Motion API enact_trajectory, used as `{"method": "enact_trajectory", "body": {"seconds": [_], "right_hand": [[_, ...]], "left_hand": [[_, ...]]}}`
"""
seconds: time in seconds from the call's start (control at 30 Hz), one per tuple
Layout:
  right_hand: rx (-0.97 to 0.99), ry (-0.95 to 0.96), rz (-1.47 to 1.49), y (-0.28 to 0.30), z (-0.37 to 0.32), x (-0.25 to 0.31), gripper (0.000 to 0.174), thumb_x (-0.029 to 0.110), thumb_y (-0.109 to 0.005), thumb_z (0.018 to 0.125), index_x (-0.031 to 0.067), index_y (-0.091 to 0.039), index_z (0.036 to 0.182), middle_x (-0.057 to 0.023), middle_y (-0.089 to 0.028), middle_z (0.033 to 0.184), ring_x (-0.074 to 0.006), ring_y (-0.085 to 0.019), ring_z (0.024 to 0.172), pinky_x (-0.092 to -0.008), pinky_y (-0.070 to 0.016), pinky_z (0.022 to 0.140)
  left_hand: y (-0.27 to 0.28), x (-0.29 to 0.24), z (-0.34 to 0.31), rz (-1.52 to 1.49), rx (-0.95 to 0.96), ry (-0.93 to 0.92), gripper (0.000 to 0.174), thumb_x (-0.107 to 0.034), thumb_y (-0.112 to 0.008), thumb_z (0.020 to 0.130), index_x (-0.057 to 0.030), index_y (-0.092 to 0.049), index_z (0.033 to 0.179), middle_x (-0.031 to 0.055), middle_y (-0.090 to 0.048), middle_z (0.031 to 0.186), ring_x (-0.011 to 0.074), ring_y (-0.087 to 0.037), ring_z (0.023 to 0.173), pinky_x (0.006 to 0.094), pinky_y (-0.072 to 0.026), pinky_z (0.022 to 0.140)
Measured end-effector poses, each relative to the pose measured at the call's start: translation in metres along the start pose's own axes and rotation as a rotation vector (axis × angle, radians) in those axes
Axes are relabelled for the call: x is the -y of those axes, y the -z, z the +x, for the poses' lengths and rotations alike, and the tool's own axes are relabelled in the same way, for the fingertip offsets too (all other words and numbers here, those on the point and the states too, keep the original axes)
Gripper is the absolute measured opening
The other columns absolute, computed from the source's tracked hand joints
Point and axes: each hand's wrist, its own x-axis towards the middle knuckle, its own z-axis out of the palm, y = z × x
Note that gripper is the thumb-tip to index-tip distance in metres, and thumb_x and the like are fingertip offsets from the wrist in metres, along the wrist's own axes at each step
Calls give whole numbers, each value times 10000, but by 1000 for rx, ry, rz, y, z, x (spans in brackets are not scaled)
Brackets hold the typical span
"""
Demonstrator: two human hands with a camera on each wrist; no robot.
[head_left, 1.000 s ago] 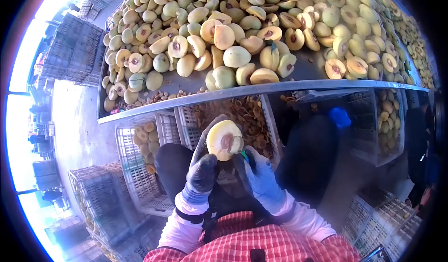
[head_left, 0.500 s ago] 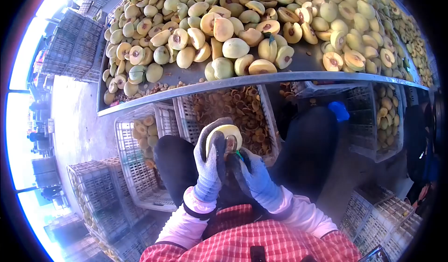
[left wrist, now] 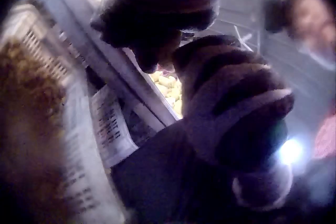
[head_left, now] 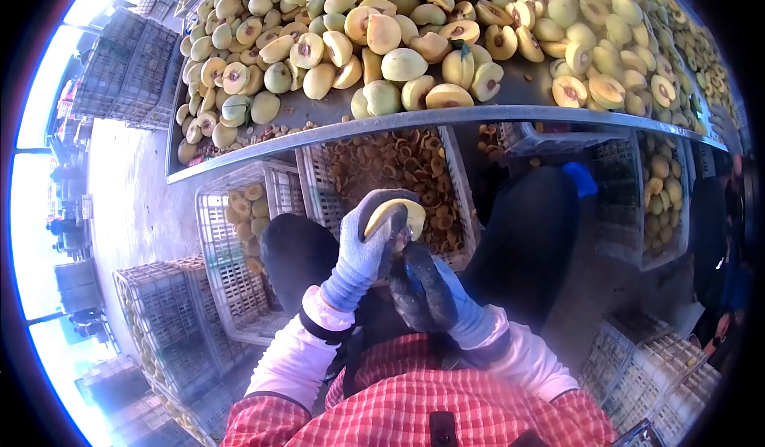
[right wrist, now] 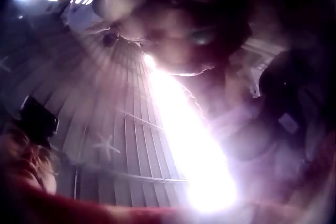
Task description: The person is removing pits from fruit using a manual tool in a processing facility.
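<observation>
My gloved left hand [head_left: 360, 236] grips a yellow peach half [head_left: 392, 209] above my lap, thumb across its near side and fingers round the back. The cut face is turned toward the right hand and mostly hidden. Close against it, my gloved right hand [head_left: 430, 288] has its fingers curled round a small green-handled tool. The tool is almost wholly covered by the glove in the head view. Both hands are dark and blurred in the wrist views; the left wrist view shows the right hand's [left wrist: 231, 98] curled fingers beside the left hand [left wrist: 163, 14].
A metal-edged table [head_left: 319, 141] heaped with halved peaches [head_left: 402, 63] spans the front. Beneath it stands a crate [head_left: 460, 184] of brown scraps. Another crate [head_left: 219, 264] with peaches is at the left, stacked crates [head_left: 171, 319] farther left, more crates [head_left: 653, 375] right.
The peach half has turned from facing up to edge-on, its cut face now toward the right hand. My right hand has rolled, bringing its curled fingers into view and hiding the green handle.
</observation>
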Motion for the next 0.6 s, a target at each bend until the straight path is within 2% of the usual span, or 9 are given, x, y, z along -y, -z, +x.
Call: {"method": "enact_trajectory", "body": {"seconds": [0.07,0.17,0.23,0.3,0.4,0.47,0.53,0.57,0.6], "right_hand": [[-33,15,-67,0,-1,-1,435,538,-449,947,137,-593,863,-13,-522,650,-162,-491,478,-256,-382,406],[184,-37,286,3,1,-10,459,566,-432,942,136,-575,865,-7,-486,622,-149,-471,473,-255,-371,404],[374,-134,514,3,2,-11,476,588,-417,937,137,-560,881,-5,-459,601,-135,-448,460,-255,-362,401],[367,-113,484,-1,3,-8,497,606,-404,933,131,-545,895,1,-438,588,-122,-430,456,-258,-352,400],[449,-153,627,-2,2,-11,501,606,-394,936,123,-521,900,4,-431,583,-111,-420,453,-258,-349,402],[552,-190,759,-2,3,-15,495,599,-391,940,119,-502,881,4,-433,582,-110,-419,452,-257,-351,403],[672,-195,865,-6,7,-17,493,592,-386,945,118,-482,846,2,-434,580,-112,-418,450,-257,-354,405],[512,-176,813,-10,4,-16,519,597,-372,948,114,-478,792,2,-410,540,-100,-378,388,-233,-333,345],[563,-138,776,-8,6,-18,518,597,-376,947,112,-475,793,2,-413,543,-101,-384,395,-232,-334,348]], "left_hand": [[-1,9,-7,30,-37,54,293,-244,-568,942,12,-615,1078,44,-645,904,64,-578,714,204,-469,645],[2,8,-8,79,-31,-32,282,-218,-583,920,15,-618,1077,78,-662,916,109,-616,753,236,-489,684],[6,5,-1,274,-26,-226,268,-179,-628,866,2,-625,1064,127,-670,941,213,-656,819,299,-509,742],[7,-1,2,378,-25,-316,270,-137,-659,820,-3,-633,1052,171,-671,953,319,-671,876,356,-520,789],[7,0,1,346,-10,-316,273,-138,-663,817,-3,-633,1053,172,-671,952,306,-674,869,350,-520,786],[12,12,1,199,109,-269,275,-191,-629,865,-4,-627,1068,134,-673,946,231,-669,820,315,-520,751],[4,13,-9,-76,117,60,289,-253,-579,923,-9,-625,1071,73,-660,906,145,-621,752,281,-507,696],[0,17,-16,-290,71,203,321,-297,-542,956,-7,-622,1067,34,-638,886,89,-572,745,253,-485,685],[-3,9,-22,-441,48,255,344,-298,-528,964,7,-598,1109,45,-632,895,120,-583,787,265,-490,733]]}}
